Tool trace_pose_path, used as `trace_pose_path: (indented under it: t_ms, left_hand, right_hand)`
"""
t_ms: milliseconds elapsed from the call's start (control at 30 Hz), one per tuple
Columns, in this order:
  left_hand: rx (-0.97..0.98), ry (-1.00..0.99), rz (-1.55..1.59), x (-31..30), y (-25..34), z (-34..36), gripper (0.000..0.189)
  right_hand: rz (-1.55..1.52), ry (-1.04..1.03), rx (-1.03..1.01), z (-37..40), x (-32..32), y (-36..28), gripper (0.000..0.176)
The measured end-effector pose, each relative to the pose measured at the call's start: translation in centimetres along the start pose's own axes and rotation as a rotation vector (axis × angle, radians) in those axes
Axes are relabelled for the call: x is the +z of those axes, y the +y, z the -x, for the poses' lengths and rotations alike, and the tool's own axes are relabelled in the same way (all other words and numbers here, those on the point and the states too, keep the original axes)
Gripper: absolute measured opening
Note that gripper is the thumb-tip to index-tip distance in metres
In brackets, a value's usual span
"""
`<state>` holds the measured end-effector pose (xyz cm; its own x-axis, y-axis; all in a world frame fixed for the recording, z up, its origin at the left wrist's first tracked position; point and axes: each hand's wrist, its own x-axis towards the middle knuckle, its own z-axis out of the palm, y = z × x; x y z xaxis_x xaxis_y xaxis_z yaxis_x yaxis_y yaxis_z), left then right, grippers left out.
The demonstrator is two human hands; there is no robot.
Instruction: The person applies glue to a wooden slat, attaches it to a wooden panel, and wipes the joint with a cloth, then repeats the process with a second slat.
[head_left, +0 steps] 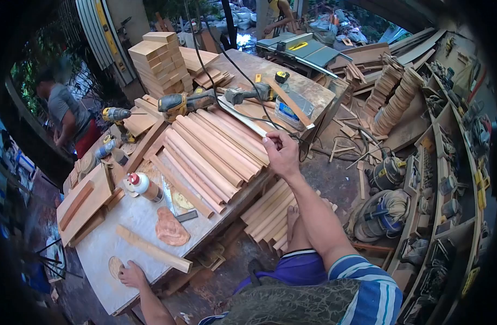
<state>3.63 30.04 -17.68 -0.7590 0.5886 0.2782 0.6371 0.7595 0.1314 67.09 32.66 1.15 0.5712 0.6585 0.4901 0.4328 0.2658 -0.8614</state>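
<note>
Head view: right hand [281, 153] grips one pale, round-edged wooden slat [232, 138] by its end; left hand [131, 274] rests open on the surface [130, 218].

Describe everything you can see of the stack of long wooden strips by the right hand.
The stack of wooden strips is many long, pale pinkish-tan pieces with rounded faces, apparently bare wood. They lie side by side in overlapping layers, slanting across the workbench, next to a yellow power tool. The right hand meets its right edge; whether it grips a strip is unclear.
</note>
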Motion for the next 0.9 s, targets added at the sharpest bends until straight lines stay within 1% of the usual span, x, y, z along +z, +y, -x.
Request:
trace_pose_path:
  t_ms: [133, 300, 367, 433, 500, 533, 567, 633, 733, 800, 867, 900]
  left_hand:
    - [-0.011, -0.014, 0.003, -0.7, 0.3, 0.1, 0.057]
    - [-0.010, 0.008, 0.011, -0.4, 0.2, 0.2, 0.056]
    - [-0.001, -0.001, 0.003, -0.1, 0.0, -0.2, 0.055]
    - [0.005, 0.011, 0.017, 0.6, -0.4, -0.4, 0.057]
    - [0.013, -0.013, 0.017, 0.5, -0.5, -0.6, 0.058]
    - [0.013, -0.027, 0.020, 0.5, -0.6, -0.6, 0.060]
    - [0.014, -0.055, 0.020, 0.8, -0.9, -0.7, 0.060]
    - [0.025, -0.022, -0.014, 1.6, -1.3, -1.0, 0.060]
    - [-0.010, -0.088, -0.001, 1.9, -1.5, -0.9, 0.059]
    - [0.036, -0.026, 0.012, 3.0, -2.1, -1.2, 0.059]
    - [0.029, -0.044, 0.004, 3.0, -2.1, -1.1, 0.060]
    - [0.022, -0.048, 0.009, 2.9, -2.2, -1.4, 0.060]
  right_hand:
    - [0.005, 0.018, -0.013, 0.0, -0.5, -0.4, 0.015]
    - [-0.020, 0.053, -0.012, -0.3, -1.3, 0.7, 0.016]
    - [0.052, 0.071, -0.055, -0.1, -2.2, 0.7, 0.015]
    - [0.040, 0.089, 0.012, 0.6, -3.5, 0.3, 0.016]
    - [0.179, 0.147, -0.069, 1.5, -5.3, 1.2, 0.017]
    - [0.201, 0.142, -0.072, 2.4, -6.5, 1.6, 0.017]
    - [0.245, 0.150, -0.043, 3.8, -7.9, 2.0, 0.017]
    - [0.347, 0.170, 0.011, 7.3, -10.3, 2.8, 0.018]
    - [0.533, 0.176, 0.071, 14.9, -13.9, 5.7, 0.018]
    - [0.574, 0.216, 0.218, 20.1, -14.5, 6.6, 0.019]
    - [0.599, 0.245, 0.292, 24.9, -15.2, 7.8, 0.021]
    - [0.647, 0.218, 0.357, 27.2, -15.3, 7.4, 0.022]
